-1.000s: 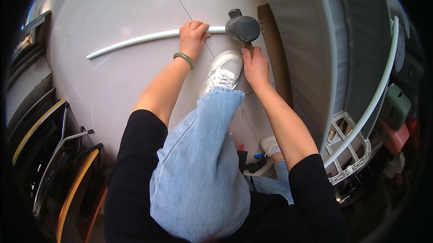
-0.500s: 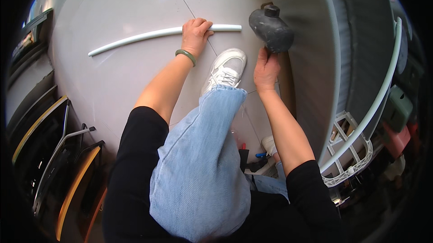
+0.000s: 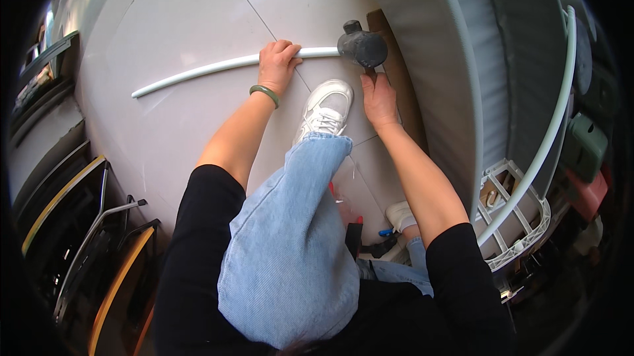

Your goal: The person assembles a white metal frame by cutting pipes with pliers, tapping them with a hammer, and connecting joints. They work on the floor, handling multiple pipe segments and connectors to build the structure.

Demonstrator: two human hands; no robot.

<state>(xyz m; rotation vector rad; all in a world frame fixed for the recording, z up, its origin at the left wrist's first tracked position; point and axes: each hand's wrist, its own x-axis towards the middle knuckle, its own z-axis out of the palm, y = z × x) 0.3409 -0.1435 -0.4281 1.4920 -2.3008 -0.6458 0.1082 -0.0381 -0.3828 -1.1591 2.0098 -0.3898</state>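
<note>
A long white tube [image 3: 198, 76], slightly bowed, lies across the pale tiled floor. My left hand [image 3: 277, 65], with a green bangle at its wrist, is closed around the tube nearer its right end. In my right hand [image 3: 380, 102] is the short handle of a black rubber mallet [image 3: 362, 47]. The mallet's head is at the tube's right end and hides that tip; it looks to be against it. My shoe [image 3: 328, 108] stands just below the tube, between my hands.
A grey padded panel [image 3: 456, 78] rises on the right, with a brown strip [image 3: 401, 82] along its foot. Beyond it are a curved white tube [image 3: 551, 125] and a white plastic frame [image 3: 518, 214]. Folded chairs or panels with yellow edges [image 3: 122, 277] crowd the lower left.
My right hand has brought the mallet left and down, from beside the tube's right end onto it. My left hand keeps its hold; the whole view has shifted a little.
</note>
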